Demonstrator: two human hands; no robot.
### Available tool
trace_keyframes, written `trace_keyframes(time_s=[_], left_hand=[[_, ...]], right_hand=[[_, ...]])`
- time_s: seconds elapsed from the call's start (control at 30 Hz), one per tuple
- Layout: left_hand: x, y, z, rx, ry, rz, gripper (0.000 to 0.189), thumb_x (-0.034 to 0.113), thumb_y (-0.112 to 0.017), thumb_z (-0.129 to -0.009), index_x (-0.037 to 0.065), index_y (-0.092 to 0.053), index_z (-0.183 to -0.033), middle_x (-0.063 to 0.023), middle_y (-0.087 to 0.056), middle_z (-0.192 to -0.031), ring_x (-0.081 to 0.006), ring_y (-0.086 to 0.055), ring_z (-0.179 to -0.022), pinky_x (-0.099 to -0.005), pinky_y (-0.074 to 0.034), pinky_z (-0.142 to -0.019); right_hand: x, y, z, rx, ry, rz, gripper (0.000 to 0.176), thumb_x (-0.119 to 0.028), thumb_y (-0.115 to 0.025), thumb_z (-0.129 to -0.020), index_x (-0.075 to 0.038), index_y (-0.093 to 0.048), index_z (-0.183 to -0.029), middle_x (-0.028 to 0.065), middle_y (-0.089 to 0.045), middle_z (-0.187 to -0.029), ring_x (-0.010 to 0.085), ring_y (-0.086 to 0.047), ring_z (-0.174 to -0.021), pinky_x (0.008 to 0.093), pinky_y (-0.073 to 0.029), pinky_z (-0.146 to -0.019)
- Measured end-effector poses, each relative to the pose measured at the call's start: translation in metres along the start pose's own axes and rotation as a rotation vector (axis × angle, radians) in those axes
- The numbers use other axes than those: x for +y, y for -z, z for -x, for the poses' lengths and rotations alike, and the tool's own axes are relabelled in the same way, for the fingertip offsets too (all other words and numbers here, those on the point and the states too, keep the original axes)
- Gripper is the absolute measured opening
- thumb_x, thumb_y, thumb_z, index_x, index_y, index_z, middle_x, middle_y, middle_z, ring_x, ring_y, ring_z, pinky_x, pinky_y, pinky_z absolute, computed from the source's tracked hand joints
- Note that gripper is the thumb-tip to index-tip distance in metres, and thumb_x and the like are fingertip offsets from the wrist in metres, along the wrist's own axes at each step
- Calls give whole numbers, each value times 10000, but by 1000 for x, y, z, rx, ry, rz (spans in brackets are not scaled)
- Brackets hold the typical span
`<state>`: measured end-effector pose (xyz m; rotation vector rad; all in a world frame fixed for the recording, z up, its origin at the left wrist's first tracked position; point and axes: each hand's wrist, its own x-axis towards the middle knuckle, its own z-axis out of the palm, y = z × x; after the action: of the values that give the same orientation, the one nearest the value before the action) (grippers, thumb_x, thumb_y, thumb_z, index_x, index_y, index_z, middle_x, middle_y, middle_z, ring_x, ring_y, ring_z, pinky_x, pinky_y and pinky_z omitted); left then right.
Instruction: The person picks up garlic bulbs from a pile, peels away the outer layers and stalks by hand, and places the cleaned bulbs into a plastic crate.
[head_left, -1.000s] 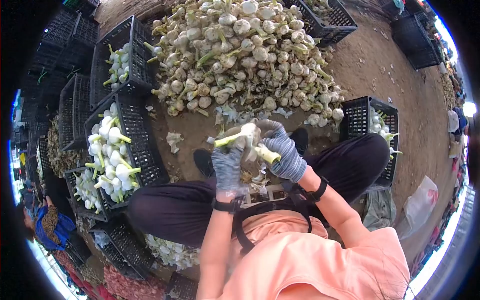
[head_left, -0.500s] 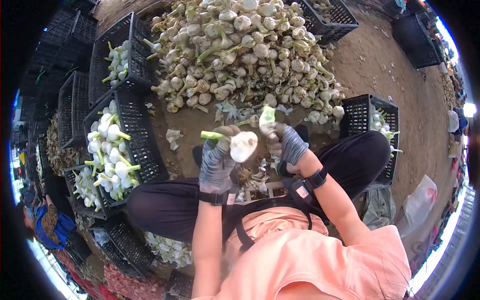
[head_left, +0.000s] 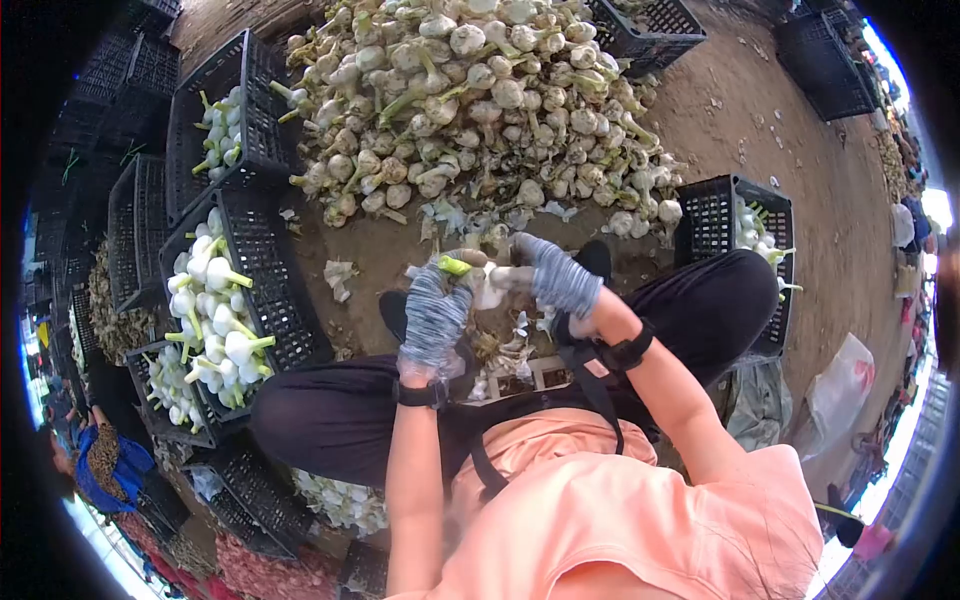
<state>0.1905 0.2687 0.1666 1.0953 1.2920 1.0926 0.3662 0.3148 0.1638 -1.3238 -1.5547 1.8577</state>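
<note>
My left hand (head_left: 436,312), in a grey striped glove, is closed around the stem of a garlic bulb (head_left: 488,292). The cut green end of the stem shows above my fingers, and the white bulb points to the right. My right hand (head_left: 565,280), gloved the same way, has its fingers closed against the bulb from the other side. My fingers hide part of the bulb. Under my hands, peeled garlic skins (head_left: 508,358) lie on the ground between my legs.
A large heap of unpeeled garlic (head_left: 480,110) lies in front of me. Black crates with white garlic stand to my left, like this crate (head_left: 285,290), and another crate (head_left: 712,215) is by my right knee. A plastic bag (head_left: 838,390) lies at the right.
My right hand has come left, from holding a piece of garlic skin apart to touching the bulb. The bulb has turned and is now largely covered by my fingers.
</note>
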Motion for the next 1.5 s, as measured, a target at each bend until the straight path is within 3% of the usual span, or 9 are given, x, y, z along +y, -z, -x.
trace_keyframes(time_s=[0.2, 0.4, 0.63, 0.73, 0.8, 0.87, 1.0, 1.1, 1.5], left_hand=[[7, -2, 3, 48, 110, 98, 135, 21, -537, -829, 30, -579, -957, -39, -592, -867, -89, -554, -786, -221, -467, -671], [3, 2, 5, 22, -171, -216, 144, 51, -579, -812, 18, -587, -952, -44, -603, -904, -107, -551, -851, -229, -442, -753], [-10, 6, 4, 99, 288, 1001, 288, 185, -600, -809, 9, -545, -1030, -92, -591, -991, -203, -574, -900, -319, -484, -801], [-43, 9, 2, 311, 548, 1314, 280, 163, -513, -818, 16, -523, -1056, -112, -598, -960, -238, -583, -887, -388, -505, -755], [-53, 10, -4, 447, 587, 1431, 249, 141, -481, -812, 30, -528, -1030, -115, -603, -957, -251, -597, -831, -405, -500, -713], [-55, 12, -4, 435, 611, 1534, 261, 133, -498, -804, 29, -524, -1041, -124, -597, -976, -267, -588, -856, -425, -495, -725], [-37, 11, -8, 545, 657, 1469, 271, 118, -517, -794, 23, -520, -1047, -144, -585, -996, -292, -576, -883, -451, -491, -730], [-50, 27, -15, 691, 732, 1492, 269, 111, -519, -800, 21, -516, -1053, -169, -574, -1004, -312, -566, -893, -483, -483, -730], [127, 194, -102, 715, -186, 1178, 525, 107, -551, -820, -64, -278, -1235, -249, -387, -1218, -358, -483, -1051, -454, -501, -822]], right_hand=[[-4, 4, 11, 40, -140, -365, 288, -196, -629, -788, 4, -531, -972, 69, -582, -846, 132, -563, -752, 301, -480, -666], [-3, -12, 13, 190, 334, 278, 254, -135, -637, -726, -1, -545, -921, 208, -571, -830, 346, -580, -771, 367, -477, -650], [28, -3, 16, -54, 500, 232, 201, 1, -539, -717, -5, -580, -914, 101, -563, -819, 224, -552, -717, 319, -452, -652], [-29, 11, 48, -373, -53, -607, 175, -38, -595, -718, 0, -588, -890, 68, -583, -879, 124, -554, -735, 306, -458, -642], [39, 14, 31, -1, 302, -368, 213, -121, -565, -799, 40, -572, -939, 37, -554, -745, 128, -539, -654, 236, -442, -568], [-7, 20, 34, -151, -107, -328, 279, -186, -589, -793, 19, -564, -981, 48, -548, -789, 151, -542, -722, 254, -461, -637], [12, -4, 24, -207, 87, 1039, 346, -234, -571, -796, -47, -545, -1085, 180, -582, -1009, 340, -566, -907, 380, -440, -800], [19, -7, -5, -112, -85, 433, 375, -261, -568, -789, -33, -537, -1085, 187, -585, -1001, 321, -562, -947, 383, -433, -814], [122, 5, -101, 518, 41, 751, 251, -90, -480, -760, -73, -569, -994, 191, -582, -962, 375, -548, -888, 417, -454, -750]])
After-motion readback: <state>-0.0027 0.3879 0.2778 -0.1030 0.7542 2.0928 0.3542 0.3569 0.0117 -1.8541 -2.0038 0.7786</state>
